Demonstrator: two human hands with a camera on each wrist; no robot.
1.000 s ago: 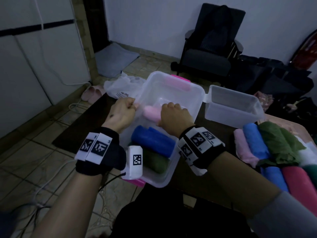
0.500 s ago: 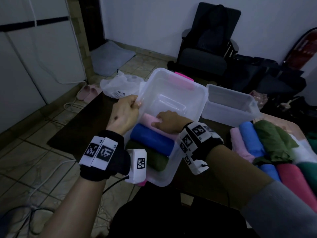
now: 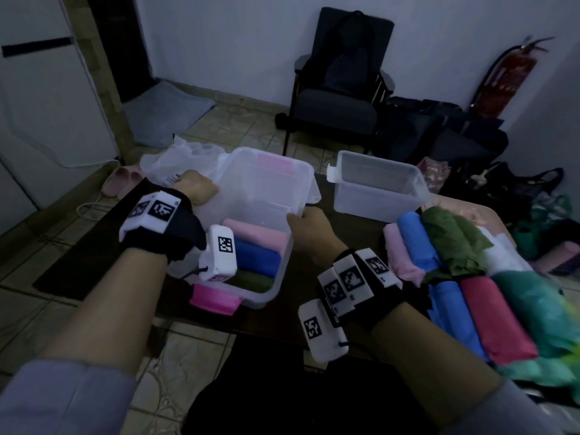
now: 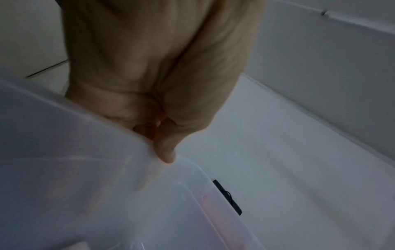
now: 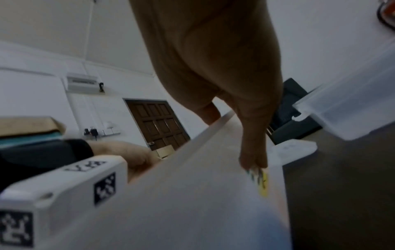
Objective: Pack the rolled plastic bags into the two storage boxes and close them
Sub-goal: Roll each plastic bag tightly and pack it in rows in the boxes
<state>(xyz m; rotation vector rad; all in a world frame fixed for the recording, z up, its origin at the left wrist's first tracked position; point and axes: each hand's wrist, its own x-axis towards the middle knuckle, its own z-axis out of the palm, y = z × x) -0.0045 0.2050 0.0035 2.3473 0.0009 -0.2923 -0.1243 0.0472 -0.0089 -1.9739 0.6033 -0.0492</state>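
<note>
With both my hands on its lid, the first box is ready to close.
My left hand (image 3: pixel 196 190) and right hand (image 3: pixel 309 229) pinch the thin, bendy lid (image 3: pixel 266 180) by opposite edges above the near box (image 3: pixel 251 296); three soft rolled bags (image 3: pixel 255 237) lie inside.

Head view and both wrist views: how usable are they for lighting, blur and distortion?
Head view: dim, bluish, wide-angle bending at edges; the rolled bags smear at far right. Left wrist view: soft, the left hand fills it, the box lid blurred. Right wrist view: right hand dark against pale walls, the lid motion-blurred.
</note>
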